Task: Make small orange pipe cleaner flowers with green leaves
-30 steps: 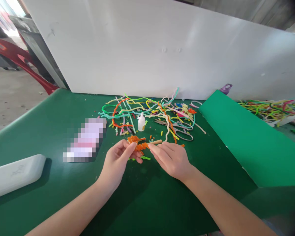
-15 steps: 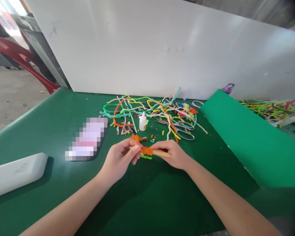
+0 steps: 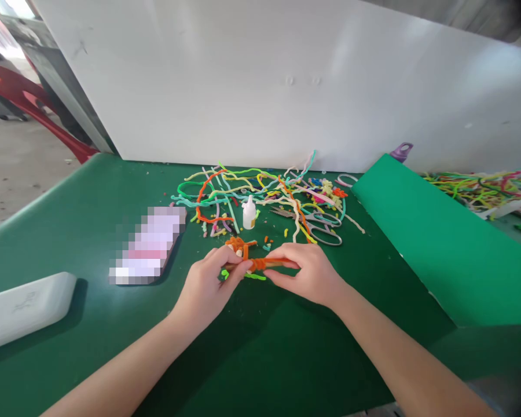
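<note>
One bare left hand (image 3: 212, 275) pinches a coiled, fuzzy orange strand (image 3: 257, 264); the person's bare right hand (image 3: 306, 271) pinches its straighter length. Beyond stands a small white plastic bottle (image 3: 249, 215).

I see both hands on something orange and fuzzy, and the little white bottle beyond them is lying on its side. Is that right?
Not quite: the head view shows the white bottle standing upright. The rest holds: it is beyond the left hand and right hand, both on the orange fuzzy strand.
</note>
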Available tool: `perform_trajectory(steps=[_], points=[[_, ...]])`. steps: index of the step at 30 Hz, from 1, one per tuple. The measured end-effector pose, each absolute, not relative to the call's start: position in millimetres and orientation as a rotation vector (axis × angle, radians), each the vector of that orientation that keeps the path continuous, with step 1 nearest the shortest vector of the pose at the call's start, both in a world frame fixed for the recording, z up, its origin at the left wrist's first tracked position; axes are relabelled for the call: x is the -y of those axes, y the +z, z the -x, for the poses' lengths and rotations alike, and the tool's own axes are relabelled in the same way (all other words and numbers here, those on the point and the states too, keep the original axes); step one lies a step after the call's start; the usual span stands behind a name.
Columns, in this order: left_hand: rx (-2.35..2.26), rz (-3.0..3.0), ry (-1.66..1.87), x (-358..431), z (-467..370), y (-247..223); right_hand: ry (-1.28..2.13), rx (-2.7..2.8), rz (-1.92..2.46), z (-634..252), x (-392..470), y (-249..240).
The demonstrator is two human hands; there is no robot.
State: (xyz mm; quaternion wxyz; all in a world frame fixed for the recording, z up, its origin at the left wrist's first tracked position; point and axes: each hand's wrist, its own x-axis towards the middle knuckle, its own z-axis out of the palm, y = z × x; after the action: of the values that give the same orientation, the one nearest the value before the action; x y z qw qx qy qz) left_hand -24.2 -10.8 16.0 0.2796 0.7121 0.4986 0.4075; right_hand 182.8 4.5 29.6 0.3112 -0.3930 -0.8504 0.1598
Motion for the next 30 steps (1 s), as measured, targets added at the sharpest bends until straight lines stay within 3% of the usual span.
perform_trajectory(steps=[4,7,19,23,30], points=[[-1.291,-1.585,1.06,15.5,19.3,16.4,-0.158,2.294,0.91,-179.4,-1.8,19.8],[-1.189,-1.418,1.008,14.7,17.0,17.4,-0.395,2.272,0.832,-181.2,-0.5,15.4],[-0.97,-1.047,1.133,17.3,11.7,16.5,-0.51,2.179,0.745,-179.0,2.7,14.0],[-0.871,-0.887,1.157,19.2,9.3,10.8,-0.2,2.119,0.733,-173.3,4.7,16.1],[-0.797,-0.784,1.186,18.5,8.2,9.3,0.896,1.687,0.976,-162.1,10.2,18.0]])
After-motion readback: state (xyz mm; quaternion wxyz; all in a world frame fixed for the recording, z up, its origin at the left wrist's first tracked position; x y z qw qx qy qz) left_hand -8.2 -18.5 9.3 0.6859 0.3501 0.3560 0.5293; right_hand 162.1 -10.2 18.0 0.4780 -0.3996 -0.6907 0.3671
